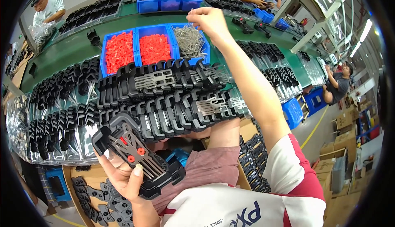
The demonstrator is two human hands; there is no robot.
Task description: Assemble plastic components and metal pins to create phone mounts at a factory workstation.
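My left hand (121, 179) grips a black plastic bracket (175, 174) low in front of me, tilted, with the thumb pressed on its face. A slotted metal plate (132, 140) lies in the bracket, and two round red pieces (141, 151) sit on it, with a red strip higher up. My right hand (210, 23) is raised over the far edge of a blue bin of metal pins (189, 42). Its thumb and forefinger are pinched together; whatever is between them is too small to make out. Two neighbouring bins hold small red plastic pieces (154, 48).
Rows of black brackets (164, 120), some with metal plates, cover the near bench. More blue bins (148, 5) stand across the green table (160, 19), where co-workers sit. A cardboard box (96, 173) of black parts is below left; a blue stool (293, 114) stands right.
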